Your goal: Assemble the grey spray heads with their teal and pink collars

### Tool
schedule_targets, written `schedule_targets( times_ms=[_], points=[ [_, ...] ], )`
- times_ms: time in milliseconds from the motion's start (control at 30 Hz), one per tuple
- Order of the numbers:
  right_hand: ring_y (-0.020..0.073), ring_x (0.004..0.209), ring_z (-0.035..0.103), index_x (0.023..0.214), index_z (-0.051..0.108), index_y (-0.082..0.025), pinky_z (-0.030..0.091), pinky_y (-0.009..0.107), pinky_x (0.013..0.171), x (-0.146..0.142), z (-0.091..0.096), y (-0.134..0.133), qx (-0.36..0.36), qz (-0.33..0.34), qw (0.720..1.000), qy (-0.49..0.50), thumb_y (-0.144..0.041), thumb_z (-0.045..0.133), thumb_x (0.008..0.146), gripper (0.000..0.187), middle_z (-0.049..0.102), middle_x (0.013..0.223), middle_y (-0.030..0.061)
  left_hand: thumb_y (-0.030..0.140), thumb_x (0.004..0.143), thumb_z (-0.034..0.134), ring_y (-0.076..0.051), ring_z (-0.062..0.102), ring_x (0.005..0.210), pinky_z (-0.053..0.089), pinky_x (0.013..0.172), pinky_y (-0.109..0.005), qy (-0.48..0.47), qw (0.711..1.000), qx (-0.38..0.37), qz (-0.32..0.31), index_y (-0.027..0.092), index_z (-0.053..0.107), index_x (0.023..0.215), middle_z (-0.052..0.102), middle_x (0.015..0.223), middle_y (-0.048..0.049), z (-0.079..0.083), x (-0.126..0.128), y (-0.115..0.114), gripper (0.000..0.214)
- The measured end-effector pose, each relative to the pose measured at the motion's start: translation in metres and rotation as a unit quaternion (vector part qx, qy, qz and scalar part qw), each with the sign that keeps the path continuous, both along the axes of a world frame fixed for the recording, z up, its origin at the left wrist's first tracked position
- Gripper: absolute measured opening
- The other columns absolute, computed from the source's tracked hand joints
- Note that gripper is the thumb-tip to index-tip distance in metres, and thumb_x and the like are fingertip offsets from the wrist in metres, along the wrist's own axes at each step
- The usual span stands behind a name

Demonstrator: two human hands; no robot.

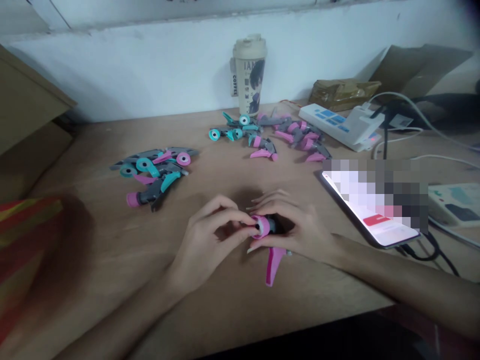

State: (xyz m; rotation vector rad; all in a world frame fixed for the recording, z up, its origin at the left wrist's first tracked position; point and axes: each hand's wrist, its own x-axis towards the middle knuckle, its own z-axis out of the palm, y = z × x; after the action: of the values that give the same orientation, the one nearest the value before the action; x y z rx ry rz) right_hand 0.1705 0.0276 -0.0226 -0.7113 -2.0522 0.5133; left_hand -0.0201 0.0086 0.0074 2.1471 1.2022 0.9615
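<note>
A grey trigger spray head (275,225) with a pink collar and a pink lever is in my right hand (296,222), whose fingers curl around its body. The pink collar (262,226) faces left, showing a white ring and a dark centre. My left hand (213,227) has thumb and forefinger closed together at that collar's mouth; whatever lies between the tips is too small to make out. Below my right hand the pink lever (275,265) hangs toward the table's front edge. The spray head's back part is hidden by my right fingers.
Mixed teal and pink spray heads (157,172) lie at left; more teal ones (234,131) and pink ones (300,132) lie farther back. A coffee tumbler (249,75) stands by the wall. At right are a phone (371,210), a power strip (337,125) and cables.
</note>
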Motion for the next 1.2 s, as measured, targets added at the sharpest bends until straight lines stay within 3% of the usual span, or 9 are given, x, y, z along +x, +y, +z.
schedule_targets(
  times_ms=[200, 500, 867, 1033, 1200],
  points=[
    [0.0211, 0.092, 0.061, 0.093, 0.062, -0.019, 0.046, 0.038, 0.081, 0.0, 0.002, -0.001, 0.047, -0.019, 0.998, -0.041, -0.04, 0.072, 0.07, 0.033, 0.069, 0.091, 0.006, 0.018, 0.073, 0.069, -0.008, 0.054, 0.061, 0.045, 0.054, -0.019, 0.011, 0.999, -0.031, 0.01, 0.021, 0.068, 0.075, 0.056, 0.077, 0.0014, 0.0, 0.002, 0.001, 0.003],
    [0.0196, 0.087, 0.062, 0.091, 0.062, -0.02, 0.043, 0.039, 0.086, 0.0, 0.001, -0.002, 0.034, -0.012, 0.998, -0.056, -0.045, 0.07, 0.07, 0.033, 0.07, 0.088, 0.0038, 0.017, 0.079, 0.062, -0.01, 0.055, 0.068, 0.046, 0.06, -0.021, 0.025, 0.999, -0.007, -0.04, 0.021, 0.067, 0.08, 0.058, 0.082, -0.0007, 0.001, 0.0, 0.0, 0.006],
    [0.019, 0.094, 0.062, 0.096, 0.061, -0.022, 0.036, 0.043, 0.098, 0.0, 0.002, -0.002, 0.076, -0.041, 0.993, -0.078, -0.039, 0.068, 0.074, 0.028, 0.071, 0.096, 0.0027, 0.018, 0.079, 0.06, -0.008, 0.05, 0.06, 0.04, 0.052, -0.02, 0.017, 0.996, -0.09, 0.003, 0.016, 0.06, 0.071, 0.055, 0.073, 0.0015, -0.005, 0.006, -0.004, 0.008],
    [0.0203, 0.101, 0.061, 0.099, 0.062, -0.022, 0.036, 0.044, 0.101, -0.001, 0.003, 0.001, 0.029, -0.046, 0.998, -0.038, -0.035, 0.071, 0.072, 0.031, 0.07, 0.099, 0.0035, 0.019, 0.085, 0.055, -0.009, 0.053, 0.066, 0.044, 0.058, -0.02, 0.02, 1.0, 0.001, 0.02, 0.019, 0.063, 0.084, 0.056, 0.081, 0.0, -0.004, 0.006, -0.012, 0.008],
    [0.0221, 0.118, 0.051, 0.105, 0.063, -0.023, 0.041, 0.042, 0.1, 0.001, 0.003, 0.005, -0.06, -0.006, 0.998, 0.033, -0.033, 0.075, 0.067, 0.041, 0.058, 0.124, 0.0064, 0.013, 0.086, 0.052, -0.01, 0.056, 0.072, 0.047, 0.065, -0.022, 0.0, 0.993, 0.112, 0.029, 0.021, 0.063, 0.094, 0.058, 0.083, -0.0004, -0.005, -0.002, -0.011, 0.016]
  ],
)
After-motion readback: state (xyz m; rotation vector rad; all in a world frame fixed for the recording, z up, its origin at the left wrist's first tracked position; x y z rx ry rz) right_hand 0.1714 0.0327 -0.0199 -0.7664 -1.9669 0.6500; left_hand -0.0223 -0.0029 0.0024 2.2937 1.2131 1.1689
